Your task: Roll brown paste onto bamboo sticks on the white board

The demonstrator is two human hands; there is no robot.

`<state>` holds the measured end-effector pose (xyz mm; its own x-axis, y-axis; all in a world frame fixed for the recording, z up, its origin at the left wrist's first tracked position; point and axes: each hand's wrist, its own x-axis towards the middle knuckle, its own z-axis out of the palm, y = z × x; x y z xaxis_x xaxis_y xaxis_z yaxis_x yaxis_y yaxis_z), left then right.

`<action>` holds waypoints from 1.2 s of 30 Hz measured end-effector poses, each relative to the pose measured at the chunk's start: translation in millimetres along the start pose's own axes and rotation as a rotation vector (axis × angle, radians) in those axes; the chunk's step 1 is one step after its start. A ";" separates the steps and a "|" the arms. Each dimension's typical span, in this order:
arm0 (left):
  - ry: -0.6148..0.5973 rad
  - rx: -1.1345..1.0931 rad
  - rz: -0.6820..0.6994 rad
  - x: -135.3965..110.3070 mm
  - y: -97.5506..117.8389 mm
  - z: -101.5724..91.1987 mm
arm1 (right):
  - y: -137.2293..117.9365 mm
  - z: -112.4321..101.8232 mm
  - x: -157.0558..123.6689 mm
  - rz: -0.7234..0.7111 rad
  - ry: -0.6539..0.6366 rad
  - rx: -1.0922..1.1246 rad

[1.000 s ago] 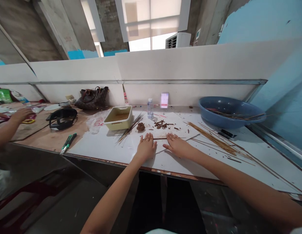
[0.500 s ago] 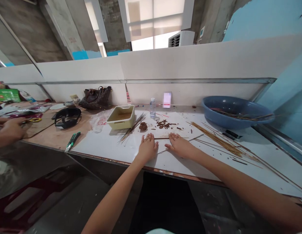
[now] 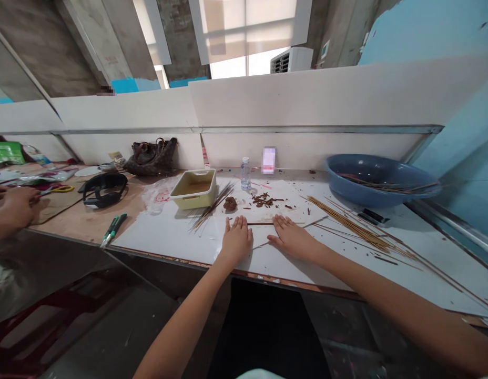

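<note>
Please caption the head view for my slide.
Left hand and right hand rest flat by a thin wooden stick.

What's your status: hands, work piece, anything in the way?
Left hand and right hand flat on white board, holding nothing. Thin brown stick between them. Brown lump and wood scraps just beyond.

Thin wooden sticks [image 3: 350, 227] in the way between the right hand [image 3: 293, 239] and the blue basin [image 3: 386, 197].

Bare arms [image 3: 386, 310] and hands [image 3: 236, 241], black trousers [image 3: 263, 337] (pale shirt edge [image 3: 255, 374] too)
</note>
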<state>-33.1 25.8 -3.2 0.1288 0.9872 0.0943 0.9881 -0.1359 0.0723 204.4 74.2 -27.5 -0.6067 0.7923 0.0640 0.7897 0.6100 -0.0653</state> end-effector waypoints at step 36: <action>-0.008 0.019 -0.083 -31.8 -5.1 1.6 | 1.5 5.0 -24.4 -0.023 0.045 -0.022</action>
<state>-42.2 -4.8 -8.1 0.0469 0.9956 0.0810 0.9968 -0.0519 0.0610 220.0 55.8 -34.1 -0.6207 0.7763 0.1100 0.7775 0.6275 -0.0413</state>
